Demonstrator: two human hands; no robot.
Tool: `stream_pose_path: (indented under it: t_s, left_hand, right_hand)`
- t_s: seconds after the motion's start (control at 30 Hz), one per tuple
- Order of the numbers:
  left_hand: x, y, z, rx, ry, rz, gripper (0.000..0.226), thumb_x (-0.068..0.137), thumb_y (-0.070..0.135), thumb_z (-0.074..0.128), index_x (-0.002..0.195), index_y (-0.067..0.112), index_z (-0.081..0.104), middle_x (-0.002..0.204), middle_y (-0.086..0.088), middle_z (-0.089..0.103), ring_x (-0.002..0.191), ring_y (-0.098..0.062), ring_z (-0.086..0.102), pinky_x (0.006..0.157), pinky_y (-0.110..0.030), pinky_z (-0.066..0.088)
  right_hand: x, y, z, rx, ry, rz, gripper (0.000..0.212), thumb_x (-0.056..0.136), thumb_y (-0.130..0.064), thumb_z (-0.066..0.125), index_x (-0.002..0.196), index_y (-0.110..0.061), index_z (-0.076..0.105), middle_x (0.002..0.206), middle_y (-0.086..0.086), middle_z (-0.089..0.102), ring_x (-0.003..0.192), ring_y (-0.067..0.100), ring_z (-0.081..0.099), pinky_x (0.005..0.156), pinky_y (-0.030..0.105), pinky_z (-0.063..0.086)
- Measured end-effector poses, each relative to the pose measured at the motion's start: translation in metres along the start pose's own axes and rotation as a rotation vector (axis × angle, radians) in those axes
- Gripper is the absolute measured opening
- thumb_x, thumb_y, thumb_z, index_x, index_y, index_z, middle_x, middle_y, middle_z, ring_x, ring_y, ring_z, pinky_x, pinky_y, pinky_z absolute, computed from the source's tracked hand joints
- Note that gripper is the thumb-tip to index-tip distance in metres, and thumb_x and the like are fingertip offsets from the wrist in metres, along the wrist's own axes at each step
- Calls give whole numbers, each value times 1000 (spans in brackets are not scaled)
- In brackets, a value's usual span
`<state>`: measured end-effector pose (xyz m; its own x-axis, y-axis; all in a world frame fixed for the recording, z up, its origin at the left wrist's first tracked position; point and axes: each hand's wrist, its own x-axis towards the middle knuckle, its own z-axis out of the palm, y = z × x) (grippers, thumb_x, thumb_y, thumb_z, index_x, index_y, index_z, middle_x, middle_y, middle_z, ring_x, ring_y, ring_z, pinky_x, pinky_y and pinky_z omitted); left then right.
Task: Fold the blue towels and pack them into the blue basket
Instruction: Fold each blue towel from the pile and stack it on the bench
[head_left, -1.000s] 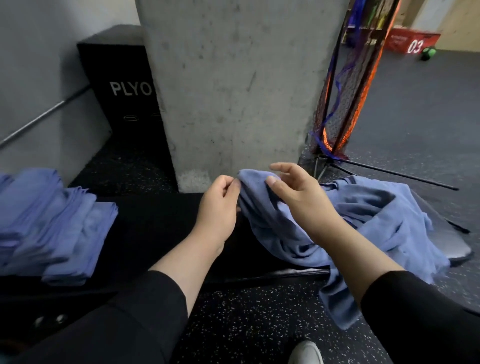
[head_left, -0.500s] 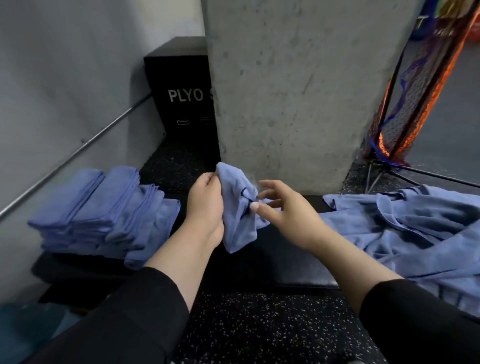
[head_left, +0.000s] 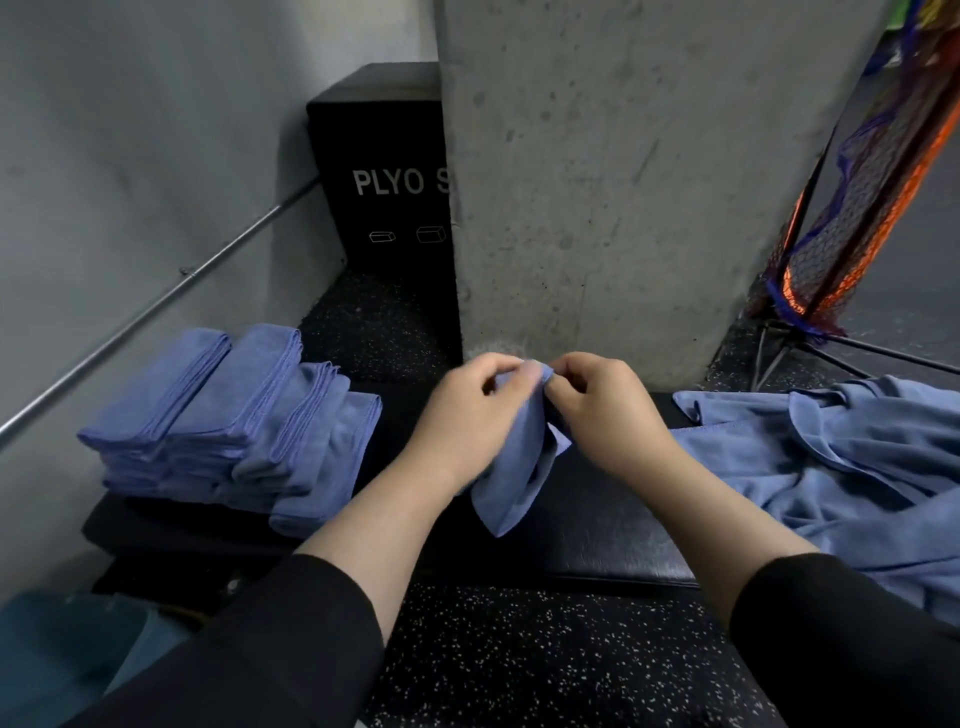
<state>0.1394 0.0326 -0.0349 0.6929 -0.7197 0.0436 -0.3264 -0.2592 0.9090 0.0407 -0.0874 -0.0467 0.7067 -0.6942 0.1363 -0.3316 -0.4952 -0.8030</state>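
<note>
**Both hands gather one blue towel over the dark table**

Speckled black flooring runs up to a concrete pillar (head_left: 597, 182), with a low dark table (head_left: 613, 535) in front. Above it, the left hand (head_left: 467, 415) and right hand (head_left: 608, 410) sit close together, each pinching the top of a small blue towel (head_left: 511, 483) that hangs bunched between them. Folded towels (head_left: 234, 421) are stacked at the left; loose towels (head_left: 841, 467) lie heaped at the right.
</note>
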Motion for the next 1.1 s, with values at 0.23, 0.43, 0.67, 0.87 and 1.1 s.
stream_pose_path:
  t_s: [0.23, 0.43, 0.67, 0.87, 1.1]
  left_hand:
    - [3, -9, 4, 83, -61, 21, 30, 99, 36, 59, 94, 7, 65, 88, -15, 69, 76, -25, 64, 71, -42, 52]
    - [1, -3, 4, -266, -46, -152, 32, 106, 32, 46, 96, 12, 68, 94, -9, 75, 86, -14, 68, 79, -34, 54]
    - [12, -10, -8, -376, 88, -159, 41, 102, 38, 47, 100, -1, 59, 93, -17, 69, 86, -20, 63, 84, -47, 54]
    - [16, -10, -13, -14, 260, 52, 21, 99, 24, 57, 120, 24, 63, 114, 7, 66, 104, -8, 63, 95, -28, 50]
    - [2, 1, 2, 20, -1, 227, 9, 97, 26, 64, 102, 24, 72, 79, 20, 67, 75, 4, 61, 69, -12, 45]
  right_hand:
    - [0, -1, -14, 75, -43, 72, 27, 93, -22, 50, 69, -10, 58, 54, 3, 56, 52, 13, 48, 56, 34, 46]
    - [-3, 1, -17, 6, -108, -49, 14, 90, -31, 62, 79, -22, 56, 62, -10, 58, 53, 6, 46, 54, 22, 42]
    - [1, 14, -18, -150, -33, -58, 24, 90, -20, 60, 69, -16, 49, 54, -7, 44, 54, 11, 35, 47, 22, 29]
    - [2, -1, -27, 223, 29, -69, 11, 92, -20, 67, 83, -19, 74, 76, 2, 72, 67, 4, 57, 64, 26, 50]
    - [-1, -9, -22, 158, -19, -58, 15, 87, -21, 72, 79, -9, 68, 70, 9, 65, 60, 6, 51, 58, 24, 44]
